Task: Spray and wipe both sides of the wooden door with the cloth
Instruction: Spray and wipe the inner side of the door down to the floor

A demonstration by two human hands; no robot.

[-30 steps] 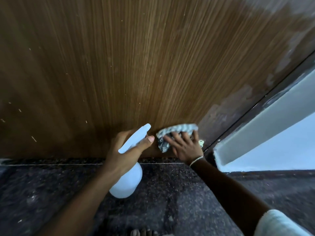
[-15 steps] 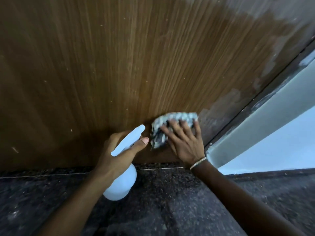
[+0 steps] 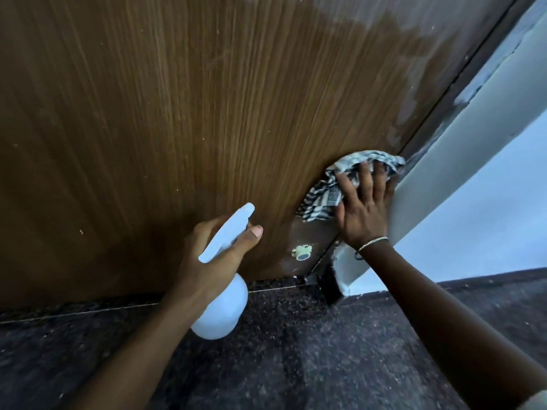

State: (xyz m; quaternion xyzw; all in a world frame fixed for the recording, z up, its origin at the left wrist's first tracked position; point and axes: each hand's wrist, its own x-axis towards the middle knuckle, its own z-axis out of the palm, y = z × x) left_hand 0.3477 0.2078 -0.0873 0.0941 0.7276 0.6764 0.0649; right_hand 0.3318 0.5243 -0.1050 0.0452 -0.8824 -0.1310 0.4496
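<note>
As you look down from the head camera, the door (image 3: pixel 207 113) fills the upper and left parts of the frame, brown with upright grain and a few pale specks. A duller, hazy patch runs along its upper right, near the edge.

Your right hand (image 3: pixel 364 211), right of centre, lies flat with its fingers straight and slightly spread. It presses the cloth (image 3: pixel 325 196) against the door at the door's right edge, just beside the pale frame (image 3: pixel 444 173). The cloth is checked dark and light, bunched, and spills out to the left of and above your fingers. A thin bracelet (image 3: pixel 371 243) circles that wrist.

Your left hand (image 3: pixel 213 255), at lower centre, is curled round the neck of the white bottle (image 3: pixel 222 309), thumb lying along the spray head. The nozzle points up toward the door; whether it touches cannot be told. The bottle's round body hangs below your hand.

Between your hands, low on the door, sits a small pale round fitting (image 3: pixel 302 252). Dark speckled floor (image 3: pixel 296 365) spans the bottom of the frame.
</note>
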